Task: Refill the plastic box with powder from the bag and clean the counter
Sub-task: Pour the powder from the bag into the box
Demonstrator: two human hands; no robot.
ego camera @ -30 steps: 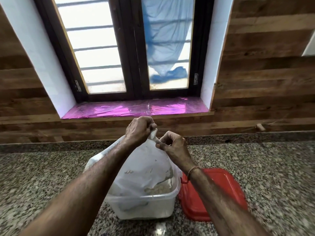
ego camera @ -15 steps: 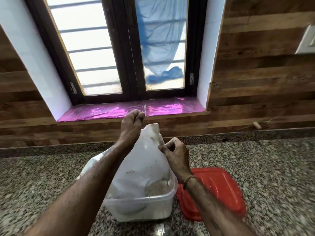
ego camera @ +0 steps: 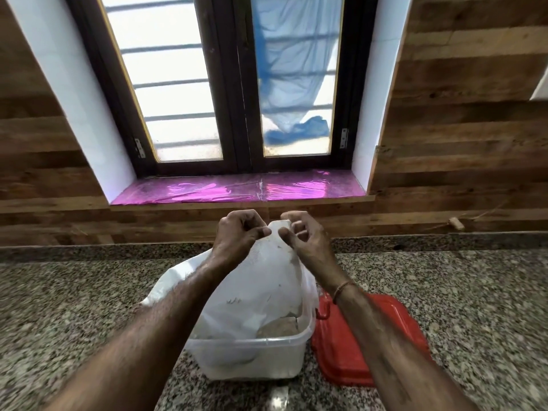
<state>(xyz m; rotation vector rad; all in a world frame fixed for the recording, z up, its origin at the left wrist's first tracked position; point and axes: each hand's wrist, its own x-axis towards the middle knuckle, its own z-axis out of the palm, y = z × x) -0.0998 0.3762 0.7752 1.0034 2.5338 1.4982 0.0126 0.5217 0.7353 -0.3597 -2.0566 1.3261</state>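
Note:
A white plastic bag (ego camera: 261, 292) hangs upside down with its lower end inside a clear plastic box (ego camera: 252, 358) on the granite counter. Greyish powder (ego camera: 277, 327) shows in the box under the bag. My left hand (ego camera: 237, 235) pinches the raised top corner of the bag from the left. My right hand (ego camera: 302, 232) pinches the same corner from the right, fingers curled. Both hands meet above the box, holding the bag up.
The box's red lid (ego camera: 355, 345) lies flat on the counter (ego camera: 459, 298) just right of the box. A wood-panelled wall and a window with a pink-lined sill (ego camera: 237, 189) stand behind. A small plug (ego camera: 456, 223) hangs at the wall, right.
My right hand has climbed from the bag's side up to its top corner, beside my left hand. The bag stands pulled higher and tauter over the box.

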